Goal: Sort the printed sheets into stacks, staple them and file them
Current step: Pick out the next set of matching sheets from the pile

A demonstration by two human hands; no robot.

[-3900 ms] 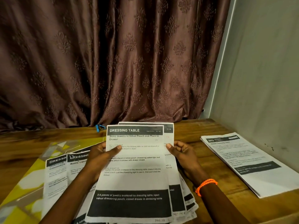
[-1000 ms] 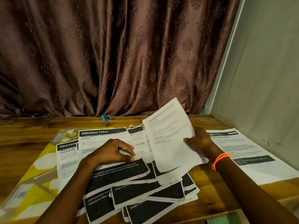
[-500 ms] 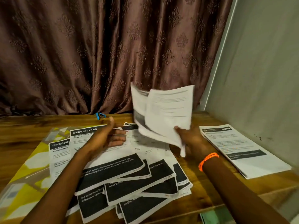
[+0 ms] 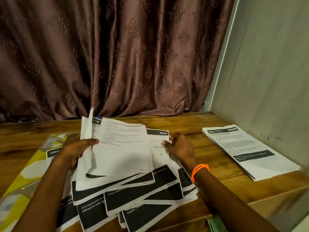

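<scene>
A fanned pile of printed sheets (image 4: 133, 195) with black footers lies on the wooden table (image 4: 192, 124) in front of me. My left hand (image 4: 75, 148) grips a few white sheets (image 4: 122, 148) at their left edge, thumb on top, holding them just above the pile. My right hand (image 4: 179, 146), with an orange wristband, rests on the pile's right side, its fingertips pinching a sheet edge. A separate neat stack of sheets (image 4: 245, 149) lies at the right, near the wall.
A yellow patterned plastic folder (image 4: 25, 178) lies under the pile at the left. A brown curtain (image 4: 117, 56) hangs behind the table and a grey wall (image 4: 270, 72) closes the right side. A small blue clip (image 4: 100, 117) peeks behind the held sheets.
The sheets that my right hand lifted have passed to my left hand and come down over the pile. My right hand has dropped onto the pile's right side.
</scene>
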